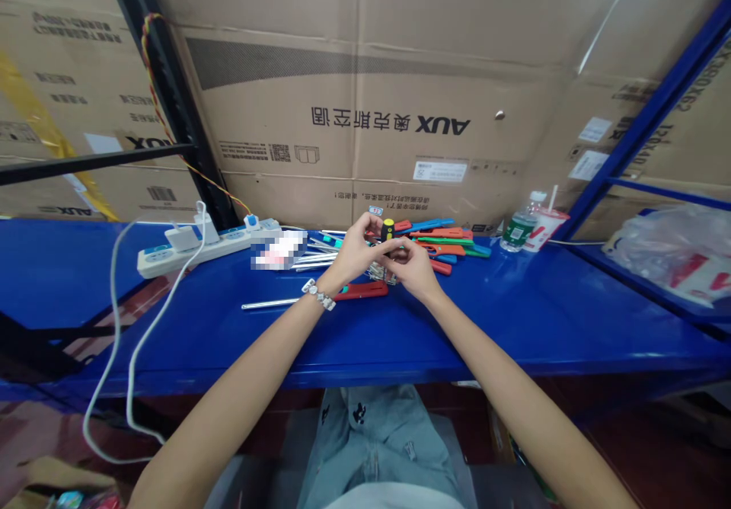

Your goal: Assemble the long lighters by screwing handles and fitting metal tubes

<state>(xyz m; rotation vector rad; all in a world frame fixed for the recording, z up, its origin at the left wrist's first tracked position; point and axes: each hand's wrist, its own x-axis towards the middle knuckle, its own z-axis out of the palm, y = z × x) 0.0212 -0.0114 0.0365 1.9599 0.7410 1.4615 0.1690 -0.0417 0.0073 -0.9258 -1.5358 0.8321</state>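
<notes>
Both my hands meet above the blue table's middle. A short yellow-and-black screwdriver handle (388, 228) stands upright between them. My left hand (359, 250) is closed round it, thumb reaching to the right. My right hand (416, 269) is closed in a pinch just below; what its fingertips hold is hidden. Small metal pieces (377, 271) lie under the hands. Nearer me is a long-necked lighter with a red handle (362, 290) and a thin metal tube (268, 305) pointing left, partly behind my left wrist. Beyond my right hand lie several coloured lighter handles (442, 238).
Metal tubes (314, 259) lie left of my hands, near a white power strip (211, 248) with plugs and hanging cables. At the right back stand a water bottle (518, 227) and a paper cup (545, 228). Large cardboard boxes (256, 113) rise behind the blue table (542, 318).
</notes>
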